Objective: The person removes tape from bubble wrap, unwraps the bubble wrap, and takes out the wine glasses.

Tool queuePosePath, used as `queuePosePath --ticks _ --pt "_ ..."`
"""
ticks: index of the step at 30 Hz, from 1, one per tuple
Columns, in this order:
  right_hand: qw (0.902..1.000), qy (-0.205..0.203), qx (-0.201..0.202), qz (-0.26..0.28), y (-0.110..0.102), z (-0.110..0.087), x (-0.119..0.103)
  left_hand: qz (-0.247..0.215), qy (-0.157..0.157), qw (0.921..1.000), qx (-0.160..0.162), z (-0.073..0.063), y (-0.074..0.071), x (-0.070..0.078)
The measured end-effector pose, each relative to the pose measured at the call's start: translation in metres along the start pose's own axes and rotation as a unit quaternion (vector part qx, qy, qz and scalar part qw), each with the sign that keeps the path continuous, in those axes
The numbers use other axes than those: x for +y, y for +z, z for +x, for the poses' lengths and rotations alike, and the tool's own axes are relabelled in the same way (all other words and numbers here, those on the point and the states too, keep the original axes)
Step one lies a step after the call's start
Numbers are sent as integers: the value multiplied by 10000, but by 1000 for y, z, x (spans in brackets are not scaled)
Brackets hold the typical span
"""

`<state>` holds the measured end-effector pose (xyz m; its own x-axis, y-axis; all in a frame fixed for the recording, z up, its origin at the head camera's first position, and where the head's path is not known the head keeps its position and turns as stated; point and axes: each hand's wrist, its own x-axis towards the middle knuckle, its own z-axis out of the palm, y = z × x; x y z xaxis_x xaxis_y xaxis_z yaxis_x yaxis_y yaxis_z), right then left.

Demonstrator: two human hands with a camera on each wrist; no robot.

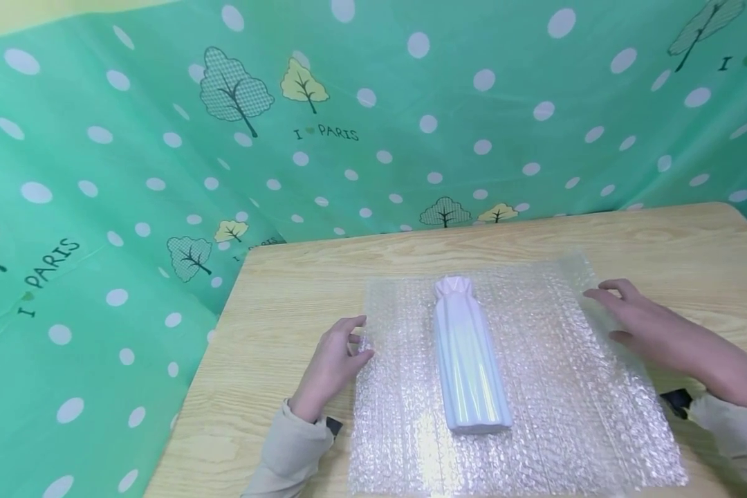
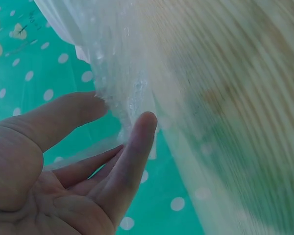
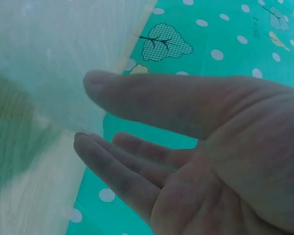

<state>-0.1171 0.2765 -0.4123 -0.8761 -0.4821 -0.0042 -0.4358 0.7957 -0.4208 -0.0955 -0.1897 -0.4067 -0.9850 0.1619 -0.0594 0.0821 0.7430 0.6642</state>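
Observation:
A ribbed ceramic-looking vase (image 1: 471, 360), pale pink at the neck and light blue at the base, lies on its side on a sheet of bubble wrap (image 1: 550, 387). At the sheet's left edge is my left hand (image 1: 334, 363). In the left wrist view, its thumb and fingers stand apart around the bubble wrap edge (image 2: 120, 63), the tips close to it. My right hand (image 1: 650, 325) hovers by the sheet's right border, near the upper corner. Its thumb and fingers (image 3: 120, 166) are spread apart beside the clear film, pinching nothing visible.
The sheet lies on a light wood-grain table (image 1: 286, 304), whose left edge slants toward me. Behind and to the left hangs a green polka-dot cloth (image 1: 324, 169) with printed trees. A small dark object (image 1: 677, 401) shows at my right wrist.

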Motion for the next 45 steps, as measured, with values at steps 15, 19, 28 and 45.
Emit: queuePosePath --ticks 15,19,28,45 --pt "9991 178 112 -376 -11 -2 -10 176 25 9992 371 -2 -9 2" --pt "9994 180 143 -261 -12 0 -15 191 -4 9991 391 -2 -10 4" --pt "9997 134 81 184 -12 6 -26 -310 139 9988 357 0 -5 12" --pt "9989 -142 20 437 -3 22 -55 -727 579 9956 80 8 12 35"
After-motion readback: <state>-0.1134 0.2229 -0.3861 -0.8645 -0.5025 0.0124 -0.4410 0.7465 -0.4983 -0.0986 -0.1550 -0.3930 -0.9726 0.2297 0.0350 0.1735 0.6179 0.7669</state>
